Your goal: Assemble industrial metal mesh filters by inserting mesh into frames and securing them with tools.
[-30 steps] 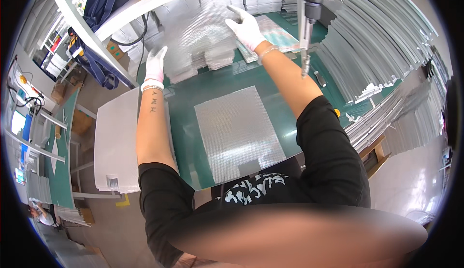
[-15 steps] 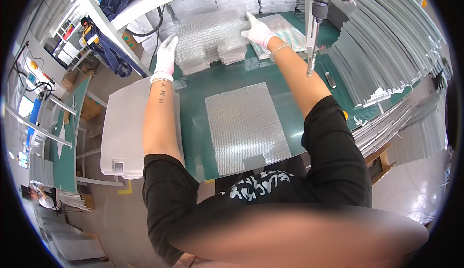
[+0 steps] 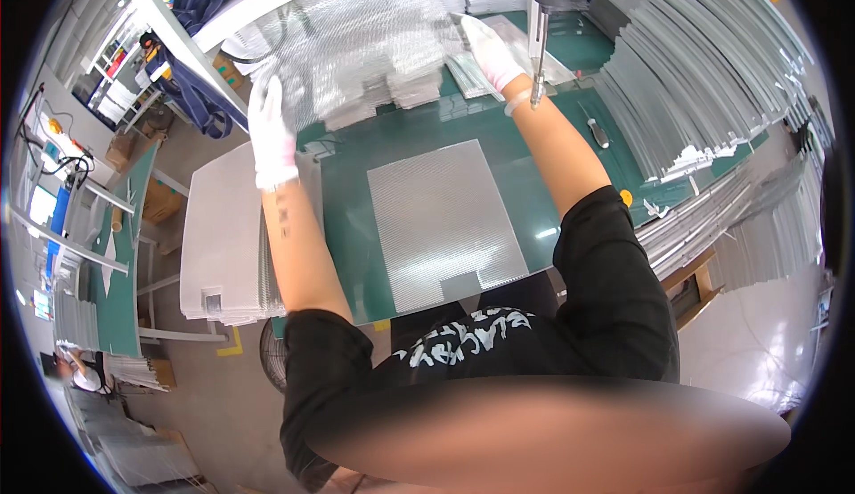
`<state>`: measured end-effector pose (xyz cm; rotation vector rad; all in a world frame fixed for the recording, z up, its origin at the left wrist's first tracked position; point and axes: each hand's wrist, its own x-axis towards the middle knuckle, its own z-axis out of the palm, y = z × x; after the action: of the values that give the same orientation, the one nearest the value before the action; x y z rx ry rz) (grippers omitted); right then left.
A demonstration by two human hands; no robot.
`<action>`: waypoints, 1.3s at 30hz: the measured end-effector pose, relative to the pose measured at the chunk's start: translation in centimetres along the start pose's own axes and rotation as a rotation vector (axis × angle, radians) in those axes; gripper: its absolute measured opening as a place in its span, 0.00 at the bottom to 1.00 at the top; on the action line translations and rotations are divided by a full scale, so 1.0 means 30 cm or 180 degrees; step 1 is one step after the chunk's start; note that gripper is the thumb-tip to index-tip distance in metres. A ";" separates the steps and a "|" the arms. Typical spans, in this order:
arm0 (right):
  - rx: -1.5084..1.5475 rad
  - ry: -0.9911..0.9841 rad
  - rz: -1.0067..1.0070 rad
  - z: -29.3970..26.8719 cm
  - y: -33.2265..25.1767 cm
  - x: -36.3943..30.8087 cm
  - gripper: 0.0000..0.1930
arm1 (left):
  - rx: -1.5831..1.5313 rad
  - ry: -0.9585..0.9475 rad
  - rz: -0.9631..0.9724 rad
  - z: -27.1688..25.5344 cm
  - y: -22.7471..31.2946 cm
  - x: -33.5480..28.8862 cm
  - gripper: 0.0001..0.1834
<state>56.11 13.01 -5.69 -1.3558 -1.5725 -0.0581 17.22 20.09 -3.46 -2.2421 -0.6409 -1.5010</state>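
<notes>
Over the stack (image 3: 414, 93), a sheet (image 3: 356, 35) spans between left hand (image 3: 272, 129) and right hand (image 3: 490, 54), both fairly straight-fingered; blur hides whether they grip. It looks light, bendy and slick, best held by opposite side edges.

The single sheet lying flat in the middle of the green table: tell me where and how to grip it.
Likely the near edge of the sheet, pinched toward both corners, coming from the front of the green table. The sheet looks thin and lies flat, with that edge close to the table's front, so getting under it should be easiest there; any overhang is unclear.
</notes>
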 end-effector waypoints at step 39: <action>-0.1096 -0.1281 0.1217 -0.077 -0.360 -1.146 0.30 | -0.0230 -0.2409 -0.2687 -0.246 0.800 -0.733 0.43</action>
<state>44.32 -16.73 -22.45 -2.0189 -1.6474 0.1986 17.66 -7.42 -22.35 -2.7371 -1.9629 -0.8631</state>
